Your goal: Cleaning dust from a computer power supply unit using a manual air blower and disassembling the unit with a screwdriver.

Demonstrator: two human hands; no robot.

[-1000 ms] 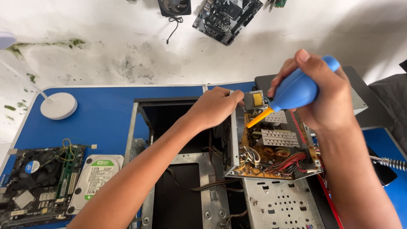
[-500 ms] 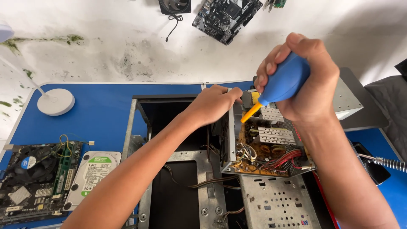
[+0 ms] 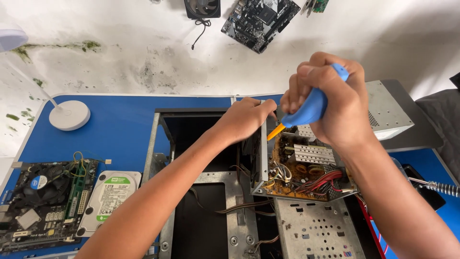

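Right hand [image 3: 330,103] clenched on blue blower [image 3: 311,106], orange tip at opened power supply [image 3: 306,168]; left hand [image 3: 244,117] gripping its wall. Cleaning under way, circuit board bare, cover off.

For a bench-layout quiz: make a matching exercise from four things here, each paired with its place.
Things:
1. blue air blower
2. hard drive
3. round white lamp base
4. motherboard with fan

Places:
A. far left corner of the blue table
B. in the right hand
C. near left edge of the table
D. just right of the motherboard

Pairs: 1-B, 2-D, 3-A, 4-C
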